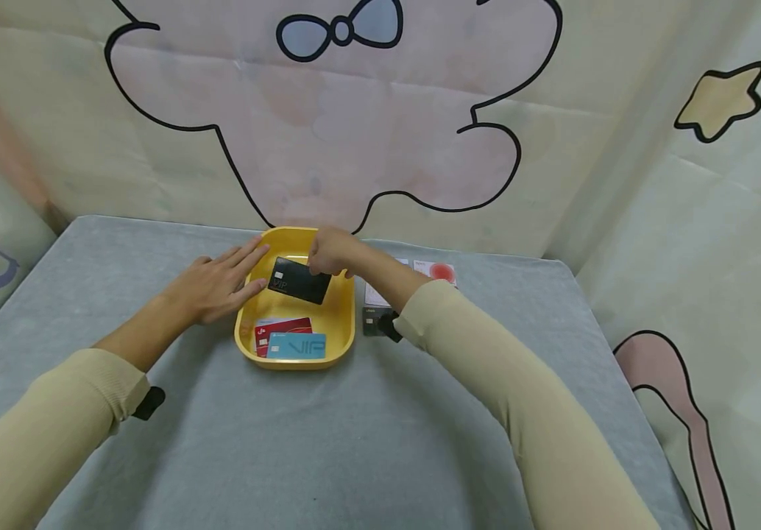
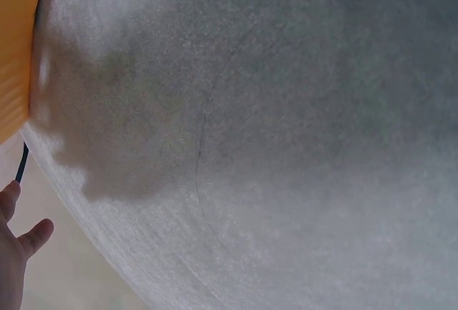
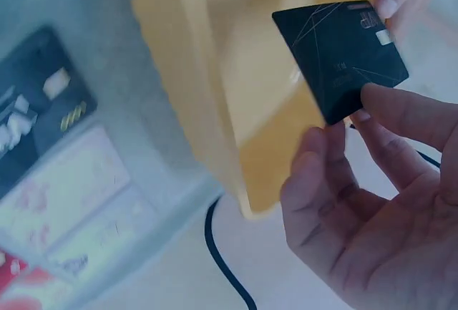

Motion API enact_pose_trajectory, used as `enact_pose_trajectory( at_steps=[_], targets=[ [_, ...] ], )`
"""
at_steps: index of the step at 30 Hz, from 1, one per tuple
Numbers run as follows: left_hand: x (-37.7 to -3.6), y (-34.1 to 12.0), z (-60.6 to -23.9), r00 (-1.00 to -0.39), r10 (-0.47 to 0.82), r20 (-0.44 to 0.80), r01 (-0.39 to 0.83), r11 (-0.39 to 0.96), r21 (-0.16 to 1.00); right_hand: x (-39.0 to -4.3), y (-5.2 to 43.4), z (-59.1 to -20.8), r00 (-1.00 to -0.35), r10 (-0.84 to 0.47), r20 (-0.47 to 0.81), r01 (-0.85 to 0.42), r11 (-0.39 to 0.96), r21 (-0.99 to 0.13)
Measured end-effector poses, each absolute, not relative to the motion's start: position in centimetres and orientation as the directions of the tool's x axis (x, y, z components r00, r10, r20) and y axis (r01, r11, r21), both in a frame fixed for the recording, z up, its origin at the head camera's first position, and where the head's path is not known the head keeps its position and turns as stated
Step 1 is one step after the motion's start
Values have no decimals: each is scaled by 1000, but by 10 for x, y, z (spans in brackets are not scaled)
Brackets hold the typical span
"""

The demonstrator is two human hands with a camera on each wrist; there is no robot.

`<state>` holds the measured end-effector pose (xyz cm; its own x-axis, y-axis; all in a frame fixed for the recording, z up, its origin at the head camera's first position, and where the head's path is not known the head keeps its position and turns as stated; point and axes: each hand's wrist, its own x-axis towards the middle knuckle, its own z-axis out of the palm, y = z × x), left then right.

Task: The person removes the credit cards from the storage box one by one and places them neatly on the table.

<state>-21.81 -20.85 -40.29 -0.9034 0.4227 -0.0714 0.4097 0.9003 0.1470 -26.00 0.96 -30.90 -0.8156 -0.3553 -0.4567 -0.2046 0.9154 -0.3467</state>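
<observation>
A black VIP card (image 1: 297, 280) is held over the yellow tray (image 1: 337, 324) by my right hand (image 1: 334, 252). In the right wrist view, the thumb and fingers of the right hand (image 3: 386, 202) pinch one end of the card (image 3: 343, 52). My left hand (image 1: 221, 283) rests at the tray's left rim, fingers stretched out and thumb beside the card's left end. Inside the tray's near end lie a red card (image 1: 284, 327) and a light blue VIP card (image 1: 297, 347), overlapping. The left wrist view catches only part of the left hand (image 2: 18, 249).
Right of the tray, partly hidden by the right forearm, lie a dark card (image 1: 372, 322), a pale card (image 1: 375, 296) and a white card with a red circle (image 1: 440, 272). A grey cloth (image 1: 327, 442) covers the table. A printed curtain (image 1: 387, 147) hangs behind.
</observation>
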Motion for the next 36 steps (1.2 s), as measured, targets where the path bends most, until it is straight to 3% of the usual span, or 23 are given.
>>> enact_pose_trajectory(
  at_steps=[6,17,27,36],
  targets=[
    [-218,-208,-402,-906,417,-76,403,903,149,-251,31,-292,-821,-415,-392,-298,898,-324],
    [-219,-210,-406,-913,403,-57,390,907,156,-246,75,-276,-815,-462,-350,-345,872,-348],
    [-220,-210,-406,-912,405,-62,392,906,160,-246,113,-270,-818,-443,-367,-263,855,-447],
    [-219,-210,-406,-915,400,-59,387,908,162,-238,147,-274,-818,-446,-364,-272,857,-438]
  ],
)
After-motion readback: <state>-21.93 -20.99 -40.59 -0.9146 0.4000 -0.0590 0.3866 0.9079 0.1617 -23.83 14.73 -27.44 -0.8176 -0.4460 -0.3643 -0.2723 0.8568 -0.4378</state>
